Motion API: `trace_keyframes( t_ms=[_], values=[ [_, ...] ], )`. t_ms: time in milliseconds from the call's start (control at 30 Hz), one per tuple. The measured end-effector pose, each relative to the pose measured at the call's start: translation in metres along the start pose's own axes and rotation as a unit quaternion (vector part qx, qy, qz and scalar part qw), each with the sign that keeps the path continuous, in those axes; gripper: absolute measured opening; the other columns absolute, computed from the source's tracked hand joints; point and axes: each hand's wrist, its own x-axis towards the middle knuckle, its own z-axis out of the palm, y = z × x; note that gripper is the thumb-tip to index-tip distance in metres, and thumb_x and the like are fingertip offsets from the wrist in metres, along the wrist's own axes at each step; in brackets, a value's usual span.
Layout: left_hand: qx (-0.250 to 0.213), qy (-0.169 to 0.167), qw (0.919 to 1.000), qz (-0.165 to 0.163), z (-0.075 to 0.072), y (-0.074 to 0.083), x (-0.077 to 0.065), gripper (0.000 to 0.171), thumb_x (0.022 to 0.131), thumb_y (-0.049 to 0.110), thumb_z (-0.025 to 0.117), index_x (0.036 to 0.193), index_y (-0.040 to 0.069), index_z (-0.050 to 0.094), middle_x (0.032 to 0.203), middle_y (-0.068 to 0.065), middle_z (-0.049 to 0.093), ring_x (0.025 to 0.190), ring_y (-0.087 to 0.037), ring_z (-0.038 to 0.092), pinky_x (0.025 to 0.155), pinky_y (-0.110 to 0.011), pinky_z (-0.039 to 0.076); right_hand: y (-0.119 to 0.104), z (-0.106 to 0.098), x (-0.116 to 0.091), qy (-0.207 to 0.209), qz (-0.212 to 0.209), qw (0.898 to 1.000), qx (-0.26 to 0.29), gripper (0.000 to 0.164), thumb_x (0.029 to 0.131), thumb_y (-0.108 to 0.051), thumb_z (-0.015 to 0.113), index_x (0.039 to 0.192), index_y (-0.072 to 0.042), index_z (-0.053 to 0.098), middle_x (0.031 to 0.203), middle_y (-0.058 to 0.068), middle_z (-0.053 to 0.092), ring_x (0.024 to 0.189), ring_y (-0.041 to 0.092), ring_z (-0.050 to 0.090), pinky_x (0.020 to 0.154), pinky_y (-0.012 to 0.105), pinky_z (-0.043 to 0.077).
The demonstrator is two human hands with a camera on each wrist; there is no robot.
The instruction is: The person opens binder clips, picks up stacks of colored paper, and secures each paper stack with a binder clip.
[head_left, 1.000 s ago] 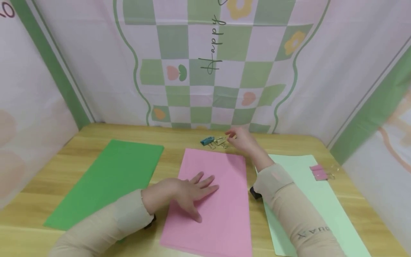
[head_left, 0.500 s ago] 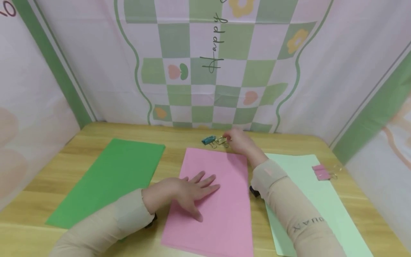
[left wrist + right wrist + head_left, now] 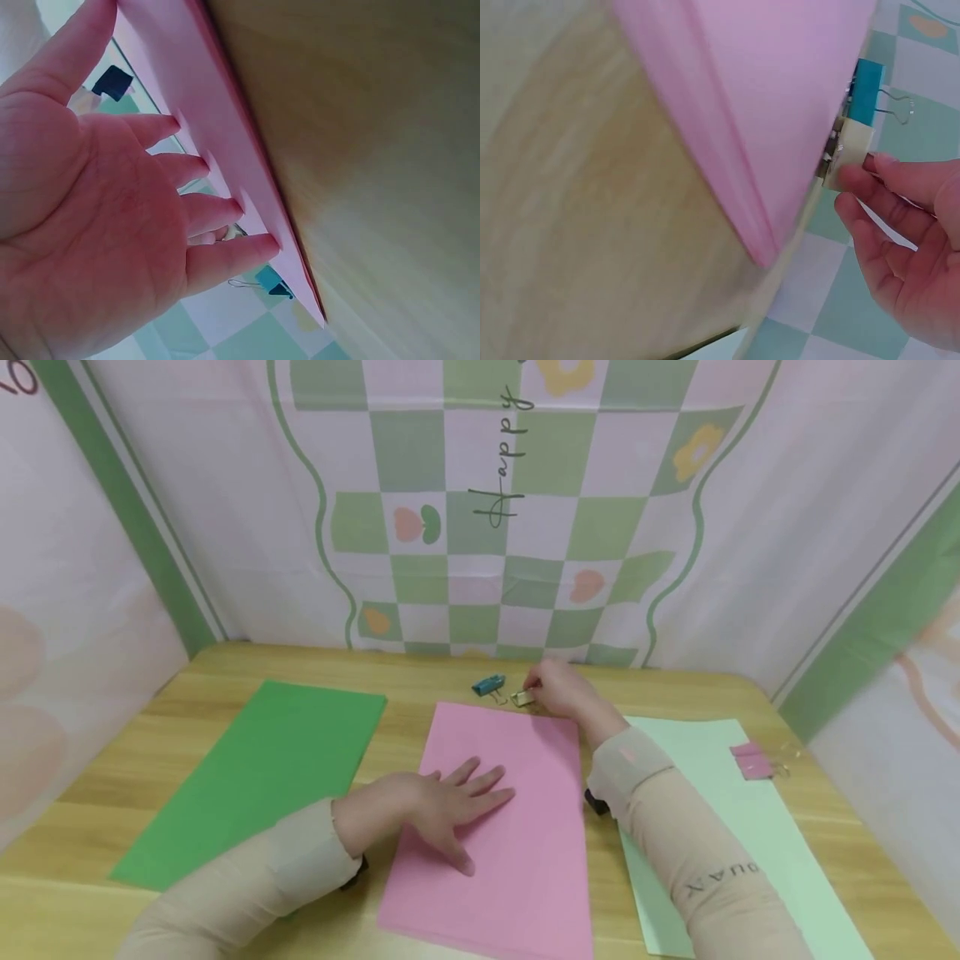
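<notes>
A checkered cloth printed with "Happy" (image 3: 480, 527) hangs behind a wood-grain table (image 3: 675, 693). The left hand (image 3: 446, 810) is spread wide, fingers apart, its fingertips resting on a stack of pink paper (image 3: 517, 893) at the middle of the table; it grasps nothing. The right hand (image 3: 561, 687) reaches beyond the stack's far right corner, thumb and fingers pinching the end of a pale yellow binder clip (image 3: 521, 697), partly hidden by the fingers in the head view. A teal binder clip (image 3: 489, 685) lies just left of it, wire handle outward. Left of the stack lies green paper (image 3: 262, 777), its near part covered by the left sleeve (image 3: 247, 877). To the right, the other sleeve (image 3: 697, 835) crosses mint paper (image 3: 765, 810), whose right edge bears a pink binder clip (image 3: 752, 761).
</notes>
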Motion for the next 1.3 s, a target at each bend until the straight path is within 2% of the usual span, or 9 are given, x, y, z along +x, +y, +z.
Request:
trace_keyframes(
  t_ms=[267, 367, 533, 767, 933, 1033, 1133, 1200, 1300],
  values=[
    [-0.001, 0.005, 1.0000, 0.000, 0.000, 0.001, 0.000, 0.103, 0.086, 0.054, 0.070, 0.161, 0.033, 0.003, 0.167, 0.006, -0.016, 0.154, -0.025, -0.017, 0.123, -0.061, 0.009, 0.003, -0.003, -0.005, 0.014, 0.021, 0.995, 0.092, 0.020, 0.098, -0.005, 0.057, 0.104, 0.002, 0.074, 0.106, 0.019, 0.071, 0.104, 0.035, 0.063, 0.096, 0.049, 0.052],
    [-0.002, 0.004, 1.0000, -0.001, 0.000, 0.001, -0.001, 0.103, 0.085, 0.054, 0.071, 0.161, 0.033, 0.004, 0.167, 0.006, -0.016, 0.154, -0.025, -0.017, 0.123, -0.061, 0.009, 0.009, -0.002, -0.006, 0.012, 0.033, 0.990, 0.137, 0.020, 0.100, -0.003, 0.054, 0.106, 0.006, 0.071, 0.104, 0.021, 0.069, 0.098, 0.031, 0.062, 0.090, 0.043, 0.053],
    [-0.005, 0.004, 1.0000, 0.000, 0.001, 0.001, -0.001, 0.103, 0.085, 0.054, 0.071, 0.161, 0.033, 0.003, 0.167, 0.006, -0.016, 0.154, -0.025, -0.017, 0.123, -0.061, 0.009, 0.015, -0.002, -0.010, -0.011, 0.075, 0.972, 0.222, 0.022, 0.101, -0.001, 0.049, 0.105, 0.013, 0.065, 0.096, 0.019, 0.066, 0.080, 0.018, 0.057, 0.073, 0.027, 0.051],
    [-0.009, 0.007, 0.9999, 0.002, 0.001, -0.001, -0.001, 0.103, 0.085, 0.053, 0.071, 0.161, 0.033, 0.003, 0.167, 0.006, -0.016, 0.154, -0.025, -0.017, 0.123, -0.062, 0.007, 0.014, -0.003, -0.013, -0.066, 0.147, 0.940, 0.302, 0.021, 0.102, -0.002, 0.045, 0.107, 0.014, 0.057, 0.084, 0.007, 0.060, 0.072, 0.012, 0.057, 0.070, 0.028, 0.057],
    [-0.009, 0.007, 0.9999, 0.008, 0.002, -0.001, 0.000, 0.103, 0.085, 0.053, 0.071, 0.161, 0.033, 0.003, 0.167, 0.005, -0.015, 0.154, -0.026, -0.016, 0.123, -0.062, 0.008, 0.012, -0.004, -0.012, -0.088, 0.176, 0.926, 0.322, 0.033, 0.106, -0.013, 0.041, 0.118, 0.015, 0.055, 0.080, 0.003, 0.055, 0.065, 0.009, 0.056, 0.064, 0.024, 0.055],
    [-0.006, 0.007, 0.9999, 0.007, 0.002, -0.001, -0.001, 0.103, 0.086, 0.054, 0.070, 0.161, 0.033, 0.003, 0.167, 0.005, -0.015, 0.154, -0.026, -0.016, 0.123, -0.062, 0.009, 0.011, -0.008, -0.013, -0.108, 0.172, 0.927, 0.315, 0.054, 0.108, -0.035, 0.038, 0.129, 0.013, 0.052, 0.089, 0.007, 0.056, 0.059, 0.008, 0.054, 0.062, 0.024, 0.053],
    [-0.003, 0.008, 0.9999, 0.006, 0.002, -0.001, -0.001, 0.102, 0.086, 0.054, 0.070, 0.161, 0.033, 0.004, 0.167, 0.005, -0.014, 0.154, -0.026, -0.016, 0.122, -0.062, 0.010, 0.013, -0.012, -0.014, -0.138, 0.148, 0.940, 0.273, 0.068, 0.105, -0.049, 0.036, 0.134, 0.011, 0.050, 0.105, 0.016, 0.061, 0.059, 0.011, 0.054, 0.060, 0.026, 0.050],
    [-0.001, 0.009, 0.9999, 0.006, 0.002, -0.002, -0.002, 0.102, 0.085, 0.054, 0.070, 0.161, 0.033, 0.004, 0.168, 0.005, -0.014, 0.155, -0.026, -0.015, 0.122, -0.062, 0.011, 0.014, -0.014, -0.013, -0.156, 0.130, 0.948, 0.245, 0.066, 0.103, -0.048, 0.045, 0.135, 0.010, 0.050, 0.113, 0.019, 0.063, 0.065, 0.013, 0.059, 0.063, 0.027, 0.050],
    [0.002, 0.011, 0.9999, 0.007, 0.002, -0.002, -0.002, 0.102, 0.085, 0.055, 0.070, 0.161, 0.033, 0.004, 0.168, 0.005, -0.013, 0.155, -0.026, -0.015, 0.122, -0.062, 0.011, 0.016, -0.014, -0.012, -0.176, 0.115, 0.952, 0.220, 0.058, 0.099, -0.036, 0.060, 0.133, 0.009, 0.050, 0.109, 0.018, 0.066, 0.074, 0.015, 0.064, 0.066, 0.027, 0.051]
  ],
)
